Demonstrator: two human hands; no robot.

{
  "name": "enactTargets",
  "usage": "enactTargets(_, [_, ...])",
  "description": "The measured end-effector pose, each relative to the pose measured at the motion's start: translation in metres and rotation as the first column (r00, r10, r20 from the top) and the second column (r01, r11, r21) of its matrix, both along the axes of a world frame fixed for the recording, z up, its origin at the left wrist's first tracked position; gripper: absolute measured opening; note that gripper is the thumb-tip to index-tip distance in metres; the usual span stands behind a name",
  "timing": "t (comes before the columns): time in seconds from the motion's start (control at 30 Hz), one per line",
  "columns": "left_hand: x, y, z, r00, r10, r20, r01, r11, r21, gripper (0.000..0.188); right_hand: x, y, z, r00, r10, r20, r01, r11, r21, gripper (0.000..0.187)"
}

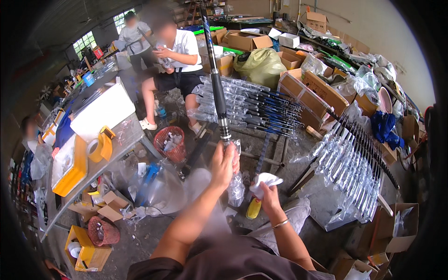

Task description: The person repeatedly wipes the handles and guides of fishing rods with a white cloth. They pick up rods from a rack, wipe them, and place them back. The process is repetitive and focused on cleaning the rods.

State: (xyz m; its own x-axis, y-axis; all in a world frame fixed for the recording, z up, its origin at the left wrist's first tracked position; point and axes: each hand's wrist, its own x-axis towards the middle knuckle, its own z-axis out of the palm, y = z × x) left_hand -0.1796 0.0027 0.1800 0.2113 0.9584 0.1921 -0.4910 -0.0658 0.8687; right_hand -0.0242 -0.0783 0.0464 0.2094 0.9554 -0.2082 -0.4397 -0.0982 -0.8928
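My left hand (223, 164) is closed around the lower part of a black fishing rod (218, 93), which stands nearly upright in front of me. Crinkled clear plastic (236, 190) covers the rod's butt below that hand. To its right, my right hand (270, 199) pinches a folded white cloth (267, 183). Just below the cloth is a yellow rounded object (253, 208), perhaps a small bottle; whether my right hand touches it, I cannot tell. Past the rod lies a row of plastic-wrapped fishing rods (247, 105) on a metal rack.
More wrapped rods (350, 172) lie on a stand at right. A table (119, 151) at left carries a white foam box (103, 109) and tape rolls (95, 148). A red basket (170, 145) stands on the floor. A seated person (179, 56) works ahead; cardboard boxes (245, 41) fill the back.
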Motion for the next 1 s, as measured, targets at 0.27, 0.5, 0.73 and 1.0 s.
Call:
enactTargets(0.27, [-0.022, 0.000, -0.023, 0.995, 0.043, -0.093, -0.041, 0.999, 0.017, 0.017, 0.043, 0.045, 0.075, 0.582, 0.104, 0.807, -0.158, 0.987, -0.013, 0.026])
enactTargets(0.5, [-0.040, -0.001, -0.028, 0.991, 0.025, -0.128, -0.028, 0.999, -0.021, 0.017, 0.021, 0.072, 0.118, 0.918, 0.064, 0.392, -0.146, 0.972, 0.182, 0.027])
enactTargets(0.73, [-0.060, -0.014, -0.036, 0.996, -0.017, -0.092, 0.016, 1.000, -0.016, 0.017, 0.001, 0.061, 0.140, 0.973, 0.208, 0.102, -0.228, 0.940, 0.255, 0.022])
enactTargets(1.0, [-0.072, -0.026, -0.040, 0.999, -0.052, -0.002, 0.052, 0.997, -0.048, 0.017, 0.005, 0.057, 0.113, 0.410, -0.141, 0.901, -0.253, 0.932, 0.260, 0.018])
